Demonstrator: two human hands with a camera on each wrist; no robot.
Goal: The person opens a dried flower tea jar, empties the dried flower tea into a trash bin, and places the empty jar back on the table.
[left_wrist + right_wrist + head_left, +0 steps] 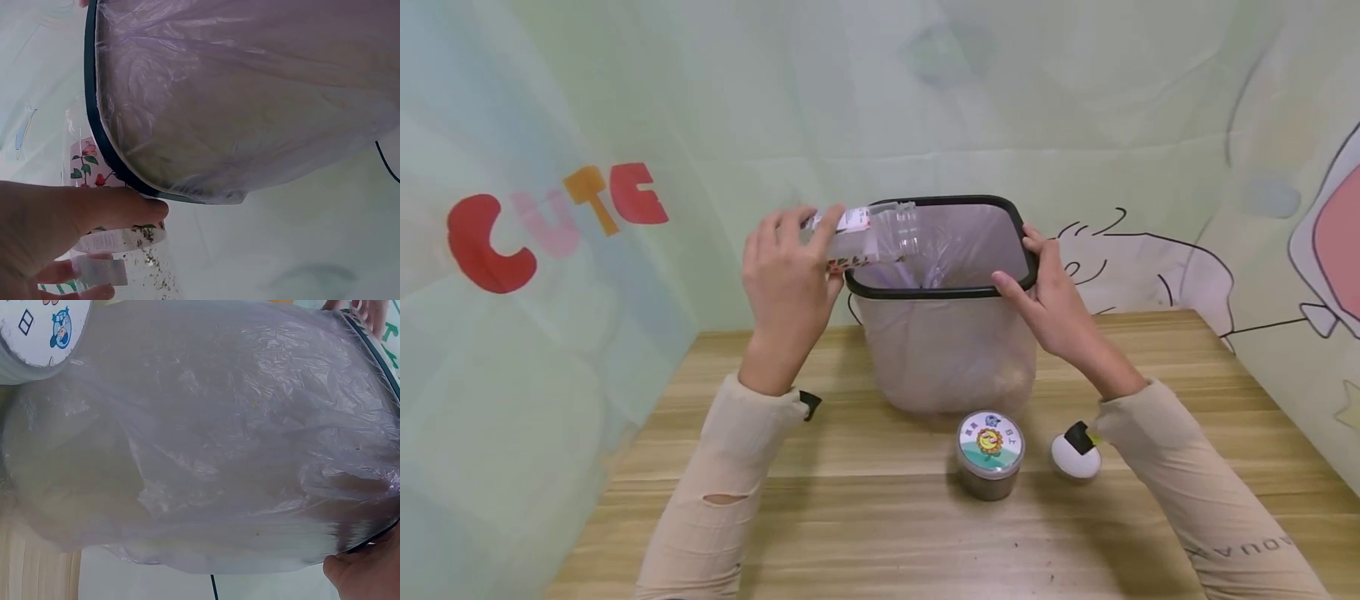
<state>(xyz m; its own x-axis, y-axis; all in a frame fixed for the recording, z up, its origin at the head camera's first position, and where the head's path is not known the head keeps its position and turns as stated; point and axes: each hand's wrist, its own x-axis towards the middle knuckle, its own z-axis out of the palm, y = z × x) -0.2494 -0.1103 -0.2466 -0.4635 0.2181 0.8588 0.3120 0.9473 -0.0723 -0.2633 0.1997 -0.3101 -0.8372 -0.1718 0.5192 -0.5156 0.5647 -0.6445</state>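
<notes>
My left hand (pixel 786 275) grips a clear plastic jar (pixel 883 237) with a floral label, tipped on its side, its mouth over the opening of a trash bin (pixel 947 354). Dark crumbs cling inside the jar (pixel 153 269) in the left wrist view, where the thumb lies by the bin's black rim. A thin translucent purple liner bag (pixel 206 437) covers the bin. The right hand (pixel 1052 300) holds the right side of the rim, thumb at the front and fingers behind. The bin's bottom is hidden in the head view.
In front of the bin, a round tub (pixel 990 454) with a sunflower-printed lid stands on the wooden table (pixel 850 517). A white round cap (pixel 1075 458) lies to its right, partly covered by the right wrist strap. Printed cloth (pixel 820 100) hangs close behind.
</notes>
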